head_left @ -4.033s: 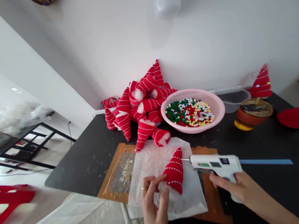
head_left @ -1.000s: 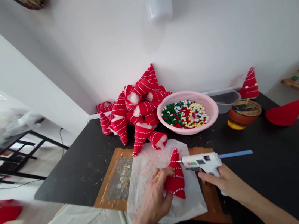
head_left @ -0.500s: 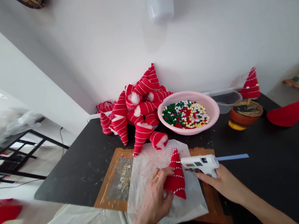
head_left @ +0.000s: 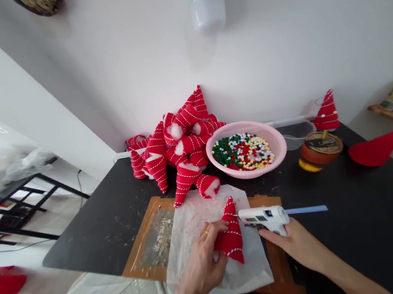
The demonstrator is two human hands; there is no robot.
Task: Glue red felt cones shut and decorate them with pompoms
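Note:
My left hand (head_left: 209, 254) is closed on the left side of a red felt cone (head_left: 232, 235) wound with white twisted cord. The cone lies on a crumpled white sheet (head_left: 190, 237) with its tip pointing away from me. In my right hand (head_left: 295, 240) is a white hot glue gun (head_left: 263, 217), gripped by its handle, with a pale blue glue stick (head_left: 307, 209) jutting from its back end. Its nozzle points left and touches, or nearly touches, the cone's right edge near the top. Whether glue is coming out is too small to tell.
Under the sheet lies a brown-edged board (head_left: 140, 260). Beyond it are a heap of red corded cones (head_left: 160, 140) showing white stuffing and a pink basket (head_left: 283, 145) of coloured pompoms. At right stand a round brown container (head_left: 319, 152), a decorated cone (head_left: 326, 114) and a plain red felt piece (head_left: 379, 148).
My view has shifted slightly. Both hands, the glue gun and the cone keep almost the same positions, with the nozzle still at the cone's right edge.

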